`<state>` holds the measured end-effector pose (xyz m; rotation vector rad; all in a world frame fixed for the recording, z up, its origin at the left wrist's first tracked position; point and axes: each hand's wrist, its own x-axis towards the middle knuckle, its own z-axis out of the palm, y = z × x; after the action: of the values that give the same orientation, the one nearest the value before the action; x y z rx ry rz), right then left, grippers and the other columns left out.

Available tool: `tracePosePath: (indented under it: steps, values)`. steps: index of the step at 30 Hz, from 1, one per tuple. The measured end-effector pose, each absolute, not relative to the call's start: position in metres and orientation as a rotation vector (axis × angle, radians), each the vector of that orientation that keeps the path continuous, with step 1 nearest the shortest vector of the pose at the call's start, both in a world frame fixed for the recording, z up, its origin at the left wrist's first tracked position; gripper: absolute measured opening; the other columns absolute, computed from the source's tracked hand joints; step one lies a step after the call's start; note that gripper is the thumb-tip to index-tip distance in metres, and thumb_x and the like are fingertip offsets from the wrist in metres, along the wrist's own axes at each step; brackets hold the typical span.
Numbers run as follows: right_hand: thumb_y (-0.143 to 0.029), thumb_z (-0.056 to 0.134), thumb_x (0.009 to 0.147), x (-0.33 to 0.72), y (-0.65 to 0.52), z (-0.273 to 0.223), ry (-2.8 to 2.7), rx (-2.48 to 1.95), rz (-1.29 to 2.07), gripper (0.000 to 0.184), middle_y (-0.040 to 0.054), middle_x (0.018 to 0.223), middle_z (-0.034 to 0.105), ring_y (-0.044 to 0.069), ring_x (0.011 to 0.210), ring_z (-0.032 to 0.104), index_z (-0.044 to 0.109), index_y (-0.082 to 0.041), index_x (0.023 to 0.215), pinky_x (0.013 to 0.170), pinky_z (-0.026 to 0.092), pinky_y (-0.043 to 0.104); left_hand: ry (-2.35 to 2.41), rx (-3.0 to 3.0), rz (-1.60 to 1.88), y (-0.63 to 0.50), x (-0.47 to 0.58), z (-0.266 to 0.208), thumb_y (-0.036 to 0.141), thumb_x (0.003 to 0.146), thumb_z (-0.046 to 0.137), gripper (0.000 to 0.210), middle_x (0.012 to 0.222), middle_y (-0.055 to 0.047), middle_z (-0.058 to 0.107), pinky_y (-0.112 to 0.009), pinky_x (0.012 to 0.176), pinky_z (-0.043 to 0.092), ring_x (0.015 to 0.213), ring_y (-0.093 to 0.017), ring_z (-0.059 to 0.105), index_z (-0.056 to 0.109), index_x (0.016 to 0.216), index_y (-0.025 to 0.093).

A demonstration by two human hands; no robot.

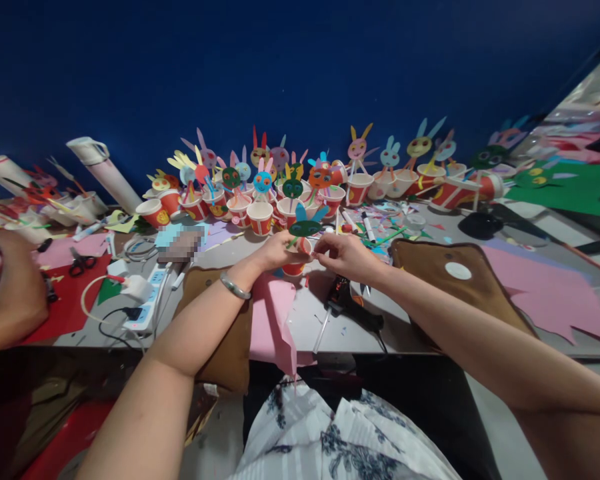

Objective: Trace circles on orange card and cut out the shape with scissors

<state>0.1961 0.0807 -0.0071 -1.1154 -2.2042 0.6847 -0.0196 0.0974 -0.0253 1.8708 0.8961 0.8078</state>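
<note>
A dark blue wall [280,80] is standing behind the grey tabletop [305,323], where brown pads [445,293] are lying. Between these, the right hand [347,255] is pinching narrowly, contents unclear; the left hand [275,252] is holding a green-headed paper cup [294,269].

The paper figure [304,229] is at frame centre, before the cups [260,219]. On the table [350,342], the glue gun [353,305] lies below right, the power strip [151,299] left of centre.

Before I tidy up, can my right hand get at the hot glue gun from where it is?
Probably yes: the hot glue gun lies close by the right hand, on the body side, and nothing visibly blocks the way.
</note>
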Motion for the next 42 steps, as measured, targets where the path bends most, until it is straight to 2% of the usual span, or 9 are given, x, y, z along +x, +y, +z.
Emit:
tracePosePath:
  steps: [9, 15, 20, 27, 34, 39, 42]
  values:
    - [-0.031, 0.061, 0.081, 0.196, 0.082, -0.008, -2.251, -1.139, 0.626, 0.012, 0.0033, 0.073, 0.073, 0.015, 0.06, 0.059, 0.067, -0.021, 0.08, 0.06, 0.042, 0.029, 0.938, 1.848, 0.793, 0.095, -0.019, -0.022, 0.047, 0.067, 0.079, 0.036, 0.068, 0.001, 0.057, -0.028, 0.07, 0.044, 0.069, -0.014, 0.052, 0.067, 0.069, 0.014]
    - [-0.032, 0.062, 0.082, 0.196, 0.087, -0.005, -2.315, -1.136, 0.586, 0.014, 0.0038, 0.072, 0.074, 0.017, 0.062, 0.062, 0.068, -0.022, 0.075, 0.061, 0.042, 0.029, 0.887, 1.832, 0.831, 0.095, -0.018, -0.023, 0.044, 0.067, 0.081, 0.033, 0.078, -0.001, 0.064, -0.03, 0.076, 0.045, 0.078, -0.017, 0.058, 0.07, 0.075, 0.014]
    - [-0.029, 0.062, 0.078, 0.194, 0.09, -0.003, -2.348, -1.137, 0.581, 0.011, 0.0009, 0.066, 0.071, 0.016, 0.06, 0.061, 0.067, -0.022, 0.072, 0.058, 0.041, 0.027, 0.915, 1.777, 0.84, 0.093, -0.018, -0.02, 0.042, 0.067, 0.081, 0.034, 0.087, -0.004, 0.069, -0.031, 0.079, 0.047, 0.083, -0.019, 0.062, 0.072, 0.083, 0.014]
    - [-0.03, 0.061, 0.077, 0.192, 0.095, -0.003, -2.375, -1.127, 0.601, 0.012, -0.0012, 0.061, 0.065, 0.014, 0.057, 0.056, 0.063, -0.021, 0.069, 0.056, 0.038, 0.026, 0.924, 1.829, 0.844, 0.097, -0.018, -0.024, 0.041, 0.067, 0.08, 0.033, 0.091, -0.005, 0.07, -0.032, 0.082, 0.048, 0.09, -0.021, 0.063, 0.074, 0.084, 0.014]
    - [-0.032, 0.06, 0.075, 0.19, 0.097, -0.006, -2.356, -1.149, 0.629, 0.014, -0.001, 0.062, 0.064, 0.014, 0.058, 0.056, 0.059, -0.021, 0.067, 0.055, 0.037, 0.026, 0.926, 1.835, 0.851, 0.098, -0.017, -0.026, 0.043, 0.069, 0.079, 0.032, 0.086, -0.004, 0.07, -0.034, 0.084, 0.048, 0.083, -0.02, 0.062, 0.074, 0.083, 0.014]
    - [-0.032, 0.059, 0.074, 0.189, 0.096, -0.007, -2.328, -1.169, 0.67, 0.014, -0.0021, 0.058, 0.06, 0.013, 0.055, 0.052, 0.058, -0.021, 0.065, 0.054, 0.034, 0.026, 0.948, 1.858, 0.854, 0.098, -0.018, -0.026, 0.046, 0.063, 0.083, 0.038, 0.086, -0.003, 0.07, -0.033, 0.082, 0.048, 0.083, -0.02, 0.062, 0.074, 0.081, 0.015]
    - [-0.034, 0.059, 0.074, 0.189, 0.096, -0.008, -2.301, -1.166, 0.712, 0.017, -0.0022, 0.058, 0.058, 0.012, 0.056, 0.051, 0.056, -0.021, 0.064, 0.054, 0.034, 0.025, 0.965, 1.858, 0.838, 0.098, -0.019, -0.026, 0.049, 0.064, 0.082, 0.039, 0.082, -0.003, 0.068, -0.034, 0.082, 0.048, 0.079, -0.019, 0.061, 0.074, 0.08, 0.014]
